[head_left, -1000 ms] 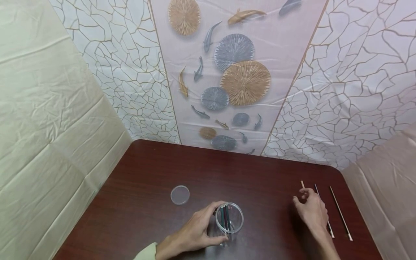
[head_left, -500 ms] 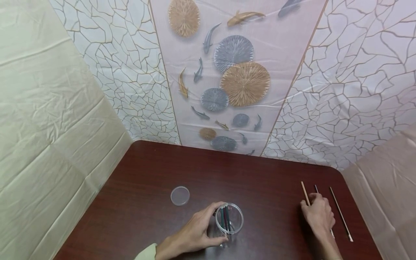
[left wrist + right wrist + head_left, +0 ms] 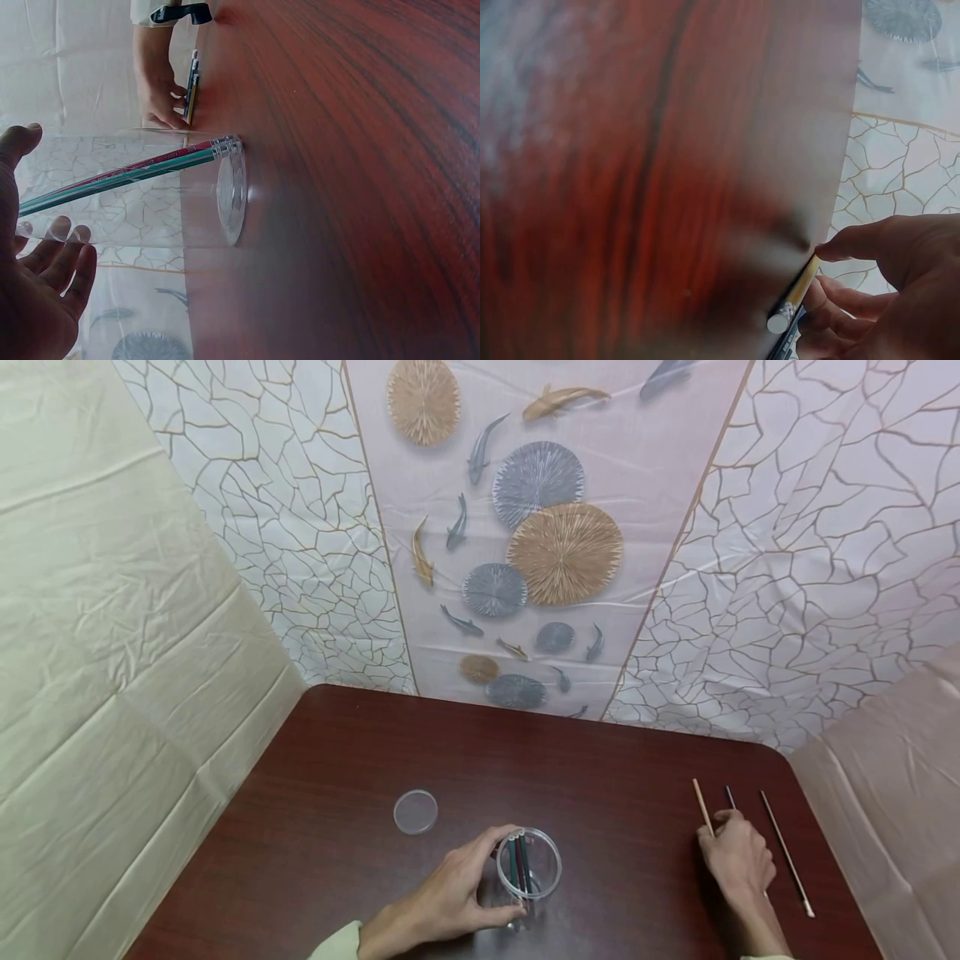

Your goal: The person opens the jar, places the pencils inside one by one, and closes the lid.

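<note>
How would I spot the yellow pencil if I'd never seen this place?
Find the dark reddish-brown table, then the right hand near its right side. The yellow pencil is at that hand's thumb; its light body sets it apart from the two darker pencils to its right.

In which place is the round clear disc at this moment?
In the head view, the round clear disc lies flat on the table, to the left of the clear cup and beyond the left hand.
</note>
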`<state>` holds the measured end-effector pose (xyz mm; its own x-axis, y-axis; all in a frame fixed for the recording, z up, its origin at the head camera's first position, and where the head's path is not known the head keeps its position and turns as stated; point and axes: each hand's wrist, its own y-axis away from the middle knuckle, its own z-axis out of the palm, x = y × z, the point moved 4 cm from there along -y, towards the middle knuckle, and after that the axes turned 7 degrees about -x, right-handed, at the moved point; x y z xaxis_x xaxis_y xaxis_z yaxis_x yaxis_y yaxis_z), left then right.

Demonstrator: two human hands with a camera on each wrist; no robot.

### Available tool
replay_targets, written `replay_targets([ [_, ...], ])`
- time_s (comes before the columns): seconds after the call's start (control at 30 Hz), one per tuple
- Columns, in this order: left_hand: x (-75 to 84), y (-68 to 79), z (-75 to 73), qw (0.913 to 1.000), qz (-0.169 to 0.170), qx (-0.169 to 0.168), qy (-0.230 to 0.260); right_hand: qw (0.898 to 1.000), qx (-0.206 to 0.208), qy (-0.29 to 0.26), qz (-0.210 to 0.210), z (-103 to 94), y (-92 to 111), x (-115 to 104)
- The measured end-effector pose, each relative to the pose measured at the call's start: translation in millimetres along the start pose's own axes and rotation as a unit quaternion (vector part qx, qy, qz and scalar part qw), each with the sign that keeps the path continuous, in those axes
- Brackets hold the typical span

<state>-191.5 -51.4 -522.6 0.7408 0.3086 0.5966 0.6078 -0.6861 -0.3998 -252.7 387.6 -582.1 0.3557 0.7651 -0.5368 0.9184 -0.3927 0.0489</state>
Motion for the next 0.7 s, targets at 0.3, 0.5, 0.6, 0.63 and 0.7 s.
replay_targets([
  [0.3,-0.5,0.1,-0.2,1.0,0.001,-0.002,0.004,1.0,-0.01,0.002,0.002,-0.3,-0.2,1.0],
  [0.5,-0.6,0.0,0.3,1.0,0.003,0.0,0.002,1.0,-0.02,0.014,-0.007,-1.8,-1.6,-0.8],
  [0.6,-0.3,-0.1,0.4,1.0,0.005,0.001,0.0,1.0,-0.022,0.018,-0.012,-2.5,-1.8,-1.5],
  [0.63,-0.3,-0.1,0.4,1.0,0.006,0.001,0.0,1.0,-0.022,0.019,-0.012,-2.7,-1.7,-1.7],
  [0.7,-0.3,-0.2,0.5,1.0,0.005,0.001,0.0,0.999,-0.023,0.021,-0.012,-3.0,-1.7,-1.5],
])
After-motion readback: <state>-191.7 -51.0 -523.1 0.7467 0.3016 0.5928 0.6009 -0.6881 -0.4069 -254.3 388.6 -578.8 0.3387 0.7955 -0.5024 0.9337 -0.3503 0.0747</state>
